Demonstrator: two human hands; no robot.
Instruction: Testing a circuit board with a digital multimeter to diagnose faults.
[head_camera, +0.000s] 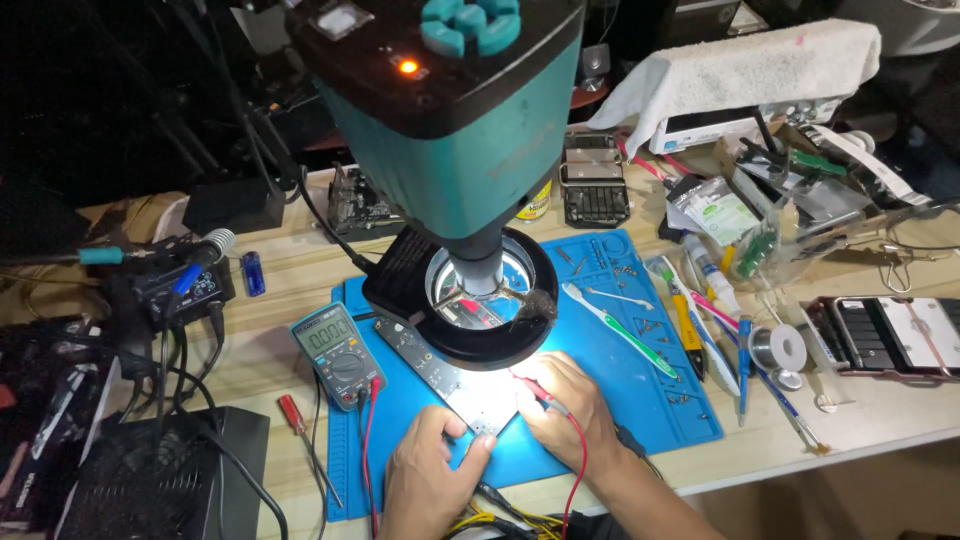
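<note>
**Operator:** Where does the board sit?

**Manual:** The circuit board (455, 385) lies flat on the blue work mat (640, 400), its far end under the microscope (455, 120) and its lit ring light (475, 300). Your left hand (425, 480) is nearly closed, fingertips pressing the board's near edge. Your right hand (570, 410) is closed around the red test probe (535, 392), tip on or just above the board; contact cannot be confirmed.

**Operator:** Which step is this?

**Manual:** Judged from the leads, a probing measurement. The multimeter (338, 355) stands just left of the board, display facing you. The next move likely calls for a steady tip, a pinned board and a glance at the display. Avoid bridging neighbouring contacts.
</note>
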